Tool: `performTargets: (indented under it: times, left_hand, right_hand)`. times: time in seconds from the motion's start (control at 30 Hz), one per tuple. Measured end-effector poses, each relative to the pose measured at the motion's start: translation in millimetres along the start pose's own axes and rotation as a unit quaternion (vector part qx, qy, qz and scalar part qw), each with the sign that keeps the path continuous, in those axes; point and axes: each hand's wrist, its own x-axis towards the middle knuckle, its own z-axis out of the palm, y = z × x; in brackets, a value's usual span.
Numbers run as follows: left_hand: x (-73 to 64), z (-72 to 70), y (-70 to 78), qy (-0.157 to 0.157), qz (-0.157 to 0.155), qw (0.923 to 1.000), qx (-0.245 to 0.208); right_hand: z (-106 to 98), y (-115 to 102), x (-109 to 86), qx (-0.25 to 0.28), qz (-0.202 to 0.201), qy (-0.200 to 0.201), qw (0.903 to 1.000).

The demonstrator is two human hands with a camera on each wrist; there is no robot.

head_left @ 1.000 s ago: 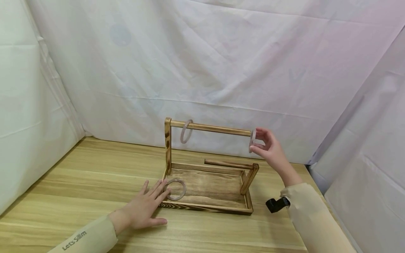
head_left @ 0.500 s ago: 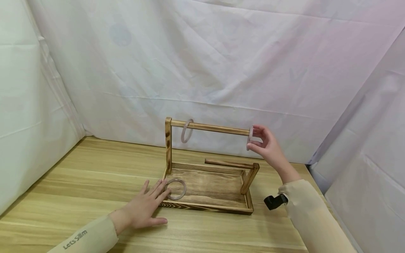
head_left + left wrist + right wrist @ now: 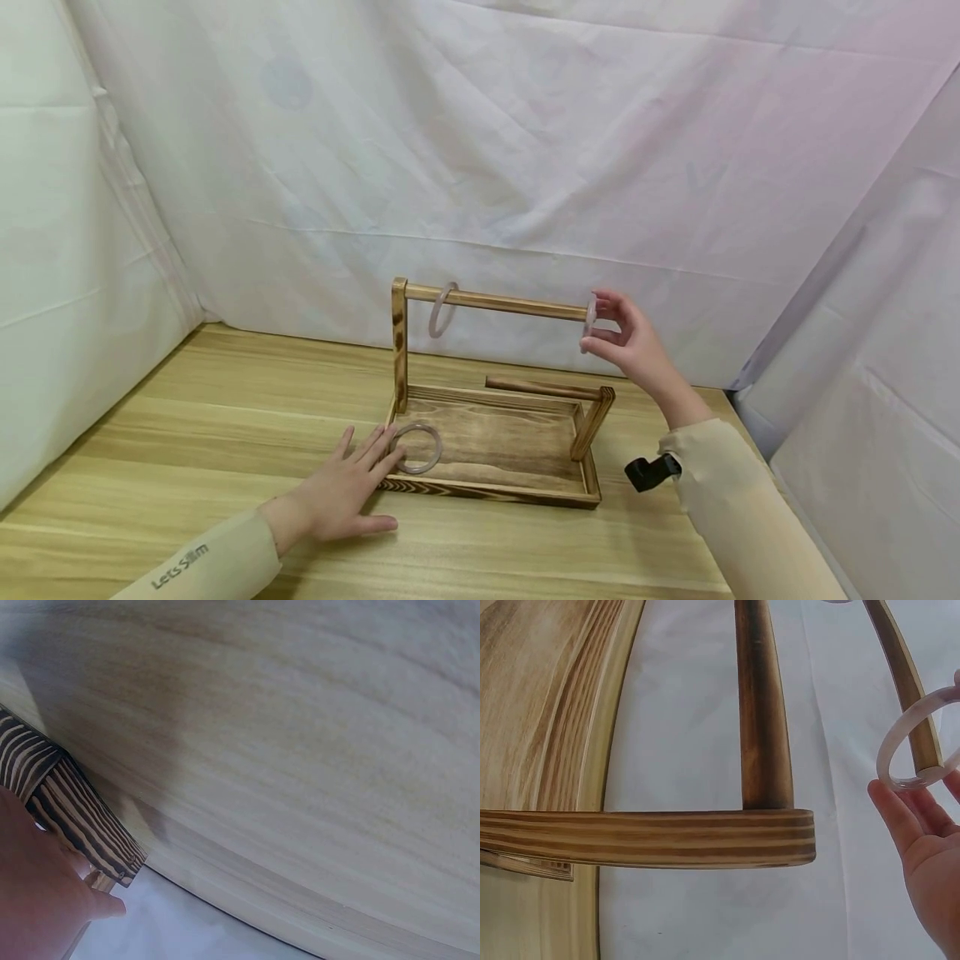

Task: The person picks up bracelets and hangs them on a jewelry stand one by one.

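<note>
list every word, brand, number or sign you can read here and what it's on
"Let's Slim", on the left sleeve; the middle letters of the second word are smudged.
Faint bluish marks on the white cloth backdrop: too blurred to read.
No lettering shows on the wooden rack.

"Let's Slim" [image 3: 180,567] — last letters blurred — marks the left sleeve [image 3: 236,550].

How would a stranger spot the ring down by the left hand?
Find the wooden tray on the table. Near its front left corner, by the left hand, is a pale ring. It's the only ring not up at the top bar.
</note>
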Motion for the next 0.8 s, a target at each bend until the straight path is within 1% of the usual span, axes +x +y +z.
performTargets:
  times: [0.13,0.27,0.33,0.5,0.8]
  left_hand:
    - [-0.6,-0.4,0.8,0.014,0.011,0.9998,0.001]
    - [-1.2,0.1,0.9,0.022,0.013,0.9997,-0.004]
    - [-1.0,0.5,0.5,0.018,0.009,0.9998,-0.004]
    - [-0.5,0.9,-0.3,0.002,0.000,0.9999,0.013]
    - [0.1,2.3,-1.0,-0.001,-0.005,0.9999,0.015]
  right_hand:
    - [0.2,-2.8,0.6,-0.013,-0.004,-0.003,0.9999]
    - [0.5,-4.6,1.0,-0.019,-0.009,-0.003,0.9998]
    - [0.5,-5.1,1.0,-0.021,-0.011,-0.002,0.9997]
    - [0.6,-6.2,1.6,-0.027,-0.015,-0.002,0.9995]
    - [1.0,-7.3,4.6,-0.049,-0.016,-0.005,0.9987]
